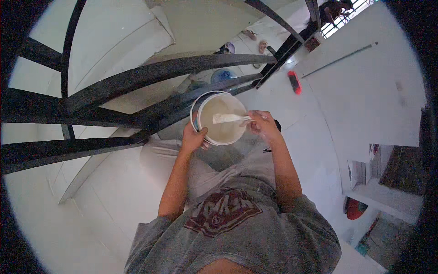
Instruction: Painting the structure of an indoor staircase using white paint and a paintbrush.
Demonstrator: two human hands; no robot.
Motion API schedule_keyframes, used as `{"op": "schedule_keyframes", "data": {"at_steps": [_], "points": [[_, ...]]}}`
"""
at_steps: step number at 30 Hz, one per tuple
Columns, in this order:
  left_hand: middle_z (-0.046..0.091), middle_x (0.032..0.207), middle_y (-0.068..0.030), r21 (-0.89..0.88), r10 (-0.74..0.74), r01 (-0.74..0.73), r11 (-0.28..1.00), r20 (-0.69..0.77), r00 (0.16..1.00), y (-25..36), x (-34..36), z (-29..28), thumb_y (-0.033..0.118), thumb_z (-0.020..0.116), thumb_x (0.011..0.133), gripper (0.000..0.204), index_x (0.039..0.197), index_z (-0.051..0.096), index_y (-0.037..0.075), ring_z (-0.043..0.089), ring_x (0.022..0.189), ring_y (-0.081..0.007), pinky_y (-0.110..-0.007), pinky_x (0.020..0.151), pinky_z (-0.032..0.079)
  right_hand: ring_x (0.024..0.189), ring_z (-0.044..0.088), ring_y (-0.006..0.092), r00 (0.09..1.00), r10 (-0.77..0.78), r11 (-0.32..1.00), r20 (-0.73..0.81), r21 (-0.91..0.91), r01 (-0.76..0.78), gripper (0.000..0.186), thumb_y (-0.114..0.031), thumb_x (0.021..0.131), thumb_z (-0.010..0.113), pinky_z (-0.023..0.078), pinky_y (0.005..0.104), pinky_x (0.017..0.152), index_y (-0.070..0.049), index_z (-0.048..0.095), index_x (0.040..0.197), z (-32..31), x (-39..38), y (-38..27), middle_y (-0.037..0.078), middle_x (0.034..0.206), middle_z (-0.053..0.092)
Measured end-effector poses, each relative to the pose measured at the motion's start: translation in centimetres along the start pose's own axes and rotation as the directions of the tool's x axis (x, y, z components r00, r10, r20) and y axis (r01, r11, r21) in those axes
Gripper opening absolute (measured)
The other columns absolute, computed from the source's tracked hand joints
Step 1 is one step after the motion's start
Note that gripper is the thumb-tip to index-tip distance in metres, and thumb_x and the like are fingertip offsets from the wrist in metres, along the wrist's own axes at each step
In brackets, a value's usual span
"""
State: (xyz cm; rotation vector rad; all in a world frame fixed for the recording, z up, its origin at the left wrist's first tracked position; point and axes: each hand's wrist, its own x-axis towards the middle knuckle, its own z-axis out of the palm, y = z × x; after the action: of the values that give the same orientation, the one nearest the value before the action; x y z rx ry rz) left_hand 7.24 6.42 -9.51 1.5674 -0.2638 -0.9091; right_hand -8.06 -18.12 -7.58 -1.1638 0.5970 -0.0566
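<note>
A round white bucket (243, 104) with a wire-like handle is held in front of my lap, its inside holding a pale cream substance. My left hand (195, 138) grips the bucket's left side, thumb over the rim and fingers round the outside. In my right hand (263, 125), at the right rim, the fingers are closed round the thin end of a paintbrush (223, 118). Its wide end, coated whitish, lies over the bucket's opening and points left. Whether the brush touches the contents, I cannot tell.
Dark metal railing (169, 66) runs from the left to the far side, close beyond the bucket. Past it stand a blue water jug (223, 75) and footwear (263, 44). A red-bristled brush (294, 82) lies at the right. Another person (332, 11) is far right.
</note>
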Motion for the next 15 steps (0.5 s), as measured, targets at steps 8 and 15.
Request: {"op": "schedule_keyframes", "data": {"at_steps": [8, 15], "points": [[0.069, 0.095, -0.0227, -0.027, 0.056, -0.059, 0.998, -0.093, 0.994, 0.6, -2.5, 1.0, -0.006, 0.056, 0.083, 0.073, 0.151, 0.033, 0.009, 0.066, 0.049, -0.0248, -0.033, 0.038, 0.055, 0.064, 0.06, 0.0101, 0.999, 0.033, 0.981, 0.013, 0.189, -0.034, 0.027, -0.024, 0.097, 0.062, 0.047, 0.0224, 0.054, -0.001, 0.07, 0.106, -0.1, -2.9, -1.3, 0.008, 0.082, 0.071], [0.07, 0.096, -0.0212, 0.359, 0.405, -0.361, 0.861, -0.055, 0.913, -3.6, -0.4, 0.4, 0.0, 0.064, 0.082, 0.065, 0.142, 0.043, 0.004, 0.071, 0.059, -0.0274, -0.035, 0.047, 0.058, 0.068, 0.066, 0.0308, 0.928, -0.3, 0.315, 0.22, -0.896, 0.314, 0.029, -0.026, 0.093, 0.062, 0.054, 0.0404, 0.066, 0.001, 0.069, 0.101, 5.7, 5.4, 4.6, 0.018, 0.082, 0.071]]}}
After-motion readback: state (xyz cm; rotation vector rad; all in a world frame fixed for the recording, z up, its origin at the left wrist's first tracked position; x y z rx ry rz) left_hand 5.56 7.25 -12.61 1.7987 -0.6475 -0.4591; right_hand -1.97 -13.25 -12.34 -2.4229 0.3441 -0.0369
